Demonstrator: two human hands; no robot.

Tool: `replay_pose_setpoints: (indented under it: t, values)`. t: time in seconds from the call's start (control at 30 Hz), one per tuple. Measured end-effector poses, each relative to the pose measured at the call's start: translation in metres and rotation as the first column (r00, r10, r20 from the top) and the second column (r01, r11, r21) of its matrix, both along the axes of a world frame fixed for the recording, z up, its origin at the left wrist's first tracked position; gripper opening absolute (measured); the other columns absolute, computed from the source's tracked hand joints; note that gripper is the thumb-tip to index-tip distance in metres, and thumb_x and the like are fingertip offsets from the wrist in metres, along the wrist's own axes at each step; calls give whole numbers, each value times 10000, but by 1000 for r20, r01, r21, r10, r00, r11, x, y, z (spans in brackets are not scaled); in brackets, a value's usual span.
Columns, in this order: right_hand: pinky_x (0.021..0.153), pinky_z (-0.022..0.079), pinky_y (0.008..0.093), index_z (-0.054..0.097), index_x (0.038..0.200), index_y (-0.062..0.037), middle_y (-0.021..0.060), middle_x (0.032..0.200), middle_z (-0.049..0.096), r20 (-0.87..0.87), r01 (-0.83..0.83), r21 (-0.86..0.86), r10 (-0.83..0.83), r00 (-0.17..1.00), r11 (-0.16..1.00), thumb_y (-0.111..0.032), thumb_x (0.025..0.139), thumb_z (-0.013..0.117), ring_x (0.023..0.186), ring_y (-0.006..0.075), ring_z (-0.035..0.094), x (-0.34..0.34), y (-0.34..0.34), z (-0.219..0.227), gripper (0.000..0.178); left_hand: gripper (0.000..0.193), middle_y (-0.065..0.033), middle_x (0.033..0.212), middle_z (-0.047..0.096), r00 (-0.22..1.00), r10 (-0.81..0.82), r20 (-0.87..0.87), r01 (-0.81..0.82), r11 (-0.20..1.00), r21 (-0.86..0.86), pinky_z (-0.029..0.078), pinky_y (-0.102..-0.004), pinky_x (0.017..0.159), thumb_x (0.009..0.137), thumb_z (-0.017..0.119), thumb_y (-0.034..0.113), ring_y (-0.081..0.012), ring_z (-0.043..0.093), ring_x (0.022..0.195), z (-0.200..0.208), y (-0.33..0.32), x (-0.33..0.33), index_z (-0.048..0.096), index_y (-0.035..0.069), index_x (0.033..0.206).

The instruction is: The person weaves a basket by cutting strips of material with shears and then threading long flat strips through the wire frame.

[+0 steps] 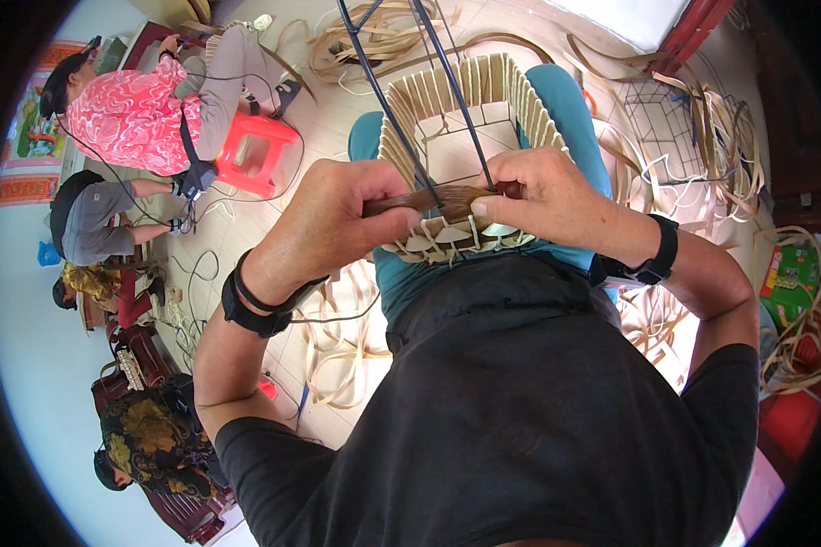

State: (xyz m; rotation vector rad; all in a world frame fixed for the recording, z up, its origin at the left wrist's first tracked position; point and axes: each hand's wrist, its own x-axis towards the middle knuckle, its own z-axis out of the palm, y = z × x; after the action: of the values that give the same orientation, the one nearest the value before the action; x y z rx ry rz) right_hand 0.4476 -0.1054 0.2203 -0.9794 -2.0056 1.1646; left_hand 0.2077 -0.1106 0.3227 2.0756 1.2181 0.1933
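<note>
A half-woven square basket (447, 100) of pale flat strips on a dark wire frame rests on my lap, its open side facing me. My left hand (328, 219) and my right hand (538, 196) both pinch a dark brown flat strip (447, 199) that lies across the basket's near rim. The left hand grips its left end, the right hand its right end, thumb on top. Two dark wire rods (410, 82) rise from the rim between my hands. Each of my wrists wears a black band.
Loose pale strips (337, 346) litter the tiled floor around my legs. A bare wire frame (666, 114) stands at the right. At the left, a person in a pink top sits on a red stool (255, 150); other people sit along the left edge.
</note>
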Motion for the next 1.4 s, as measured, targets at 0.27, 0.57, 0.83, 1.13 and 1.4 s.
replay_pose_setpoints:
  t: [0.27, 0.57, 0.83, 1.13, 1.4]
  values:
    - [660, 501, 256, 618, 1069, 8, 54, 836, 648, -3, -26, -73, 26, 1000, 997, -79, 766, 742, 733, 111, 604, 2, -2, 6, 339, 139, 32, 723, 594, 963, 137, 232, -47, 933, -357, 402, -175, 509, 873, 682, 99, -16, 529, 608, -7, -17, 15, 602, -4, 920]
    - [695, 522, 318, 447, 1370, -75, 96, 914, 652, -26, 110, 311, -108, 994, 944, -167, 706, 794, 785, 237, 656, -3, -16, 2, 754, 230, -96, 774, 617, 968, -249, 29, 234, 939, 254, 495, -352, 538, 835, 663, 78, -268, 646, 637, -21, -54, 55, 521, 21, 1008]
    - [641, 488, 314, 538, 1266, -14, 116, 857, 636, -242, 125, 361, -37, 970, 924, -158, 897, 604, 700, 236, 610, 0, -15, -4, 402, 391, -143, 750, 593, 933, -356, -56, 344, 830, 439, 499, -373, 537, 788, 693, 92, -306, 620, 609, -33, -63, 70, 515, -56, 1103]
    - [715, 524, 353, 628, 1121, -25, 207, 927, 666, -291, 149, 178, -93, 952, 973, -256, 953, 522, 844, 348, 670, -1, -12, -4, 304, 266, -26, 813, 624, 790, 227, 569, -359, 924, 129, 458, -194, 627, 816, 732, 113, -52, 559, 683, -47, -28, 20, 614, 3, 1027]
    - [715, 521, 343, 602, 1155, -5, 221, 937, 658, -267, 117, 120, -82, 960, 986, -212, 943, 529, 850, 353, 665, 5, -9, 2, 304, 114, 56, 724, 592, 847, 191, 496, -236, 971, 28, 407, -160, 565, 900, 664, 113, -5, 503, 641, -62, -10, 37, 631, 5, 919]
